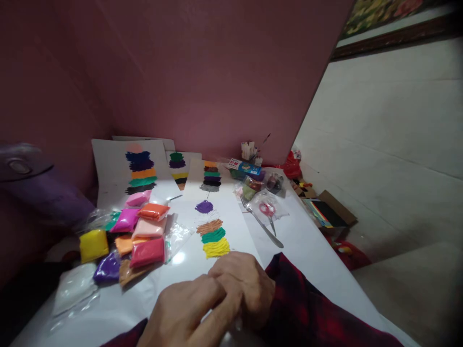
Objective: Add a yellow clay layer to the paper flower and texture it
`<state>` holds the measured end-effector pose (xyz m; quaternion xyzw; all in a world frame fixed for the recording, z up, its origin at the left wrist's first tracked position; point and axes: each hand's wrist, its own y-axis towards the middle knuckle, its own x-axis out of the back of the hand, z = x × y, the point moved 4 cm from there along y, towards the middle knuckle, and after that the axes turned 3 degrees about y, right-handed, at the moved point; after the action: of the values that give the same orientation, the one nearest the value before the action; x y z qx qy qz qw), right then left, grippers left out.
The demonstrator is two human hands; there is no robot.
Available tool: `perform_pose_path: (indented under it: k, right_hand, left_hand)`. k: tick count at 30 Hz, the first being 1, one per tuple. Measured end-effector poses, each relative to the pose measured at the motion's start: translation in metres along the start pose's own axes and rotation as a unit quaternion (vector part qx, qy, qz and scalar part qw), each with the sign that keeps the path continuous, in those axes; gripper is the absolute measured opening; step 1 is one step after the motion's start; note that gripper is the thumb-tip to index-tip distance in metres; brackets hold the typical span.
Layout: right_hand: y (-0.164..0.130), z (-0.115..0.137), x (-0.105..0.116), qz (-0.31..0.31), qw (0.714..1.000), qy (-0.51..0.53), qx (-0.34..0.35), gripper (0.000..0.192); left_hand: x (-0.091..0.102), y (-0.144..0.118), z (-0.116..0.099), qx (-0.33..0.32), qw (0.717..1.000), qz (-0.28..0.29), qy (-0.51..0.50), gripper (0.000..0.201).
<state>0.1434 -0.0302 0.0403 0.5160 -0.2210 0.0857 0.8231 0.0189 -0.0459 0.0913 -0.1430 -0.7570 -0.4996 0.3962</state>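
My left hand (188, 308) and my right hand (249, 279) are pressed together low in the view, fingers curled in against each other. Whatever lies between them, if anything, is hidden from me. Just beyond my knuckles is a long white sheet (238, 221) with thick bands of colour: a yellow band (216, 248), a green band (213, 235) and a brown band (210, 226). A purple patch (204, 206) sits farther up the sheet. To the left lies a heap of soft-clay packets, among them a red packet (147, 252), a yellow packet (94, 246) and a purple packet (107, 268).
A fork (262, 224) and red-handled scissors (267, 209) in a clear bag lie right of the sheet. More painted sheets (108, 168) lean on the pink wall. A purple bottle (54, 193) stands at left. Beyond the table's right edge sits a cardboard box (340, 207).
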Motion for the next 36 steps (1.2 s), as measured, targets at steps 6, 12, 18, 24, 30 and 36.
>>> perform_pose_path:
  k: [6,12,18,24,30,36]
  right_hand:
    - [-0.007,-0.018,0.000,-0.032,0.985,0.115,-0.129,0.033]
    - [-0.017,-0.030,-0.002,-0.041,0.927,0.197,-0.315,0.041]
    - [-0.032,-0.073,0.001,-0.180,0.788,0.242,-0.537,0.047]
    - [-0.029,-0.080,0.001,-0.165,0.770,0.235,-0.570,0.045]
    - [-0.029,-0.079,-0.001,-0.149,0.778,0.228,-0.566,0.043]
    - [-0.032,-0.080,-0.001,-0.135,0.792,0.206,-0.559,0.039]
  left_hand:
    - [0.005,-0.001,0.009,0.037,0.996,-0.062,0.053,0.037]
    - [-0.007,0.004,0.033,-0.024,0.998,0.044,-0.025,0.029]
    - [-0.012,-0.004,0.079,0.130,0.988,-0.011,-0.077,0.015]
    - [-0.042,-0.017,0.091,0.187,0.970,0.031,-0.150,0.021]
    - [-0.056,-0.024,0.091,0.183,0.968,0.071,-0.158,0.019]
    - [-0.063,-0.024,0.091,0.175,0.968,0.080,-0.161,0.018]
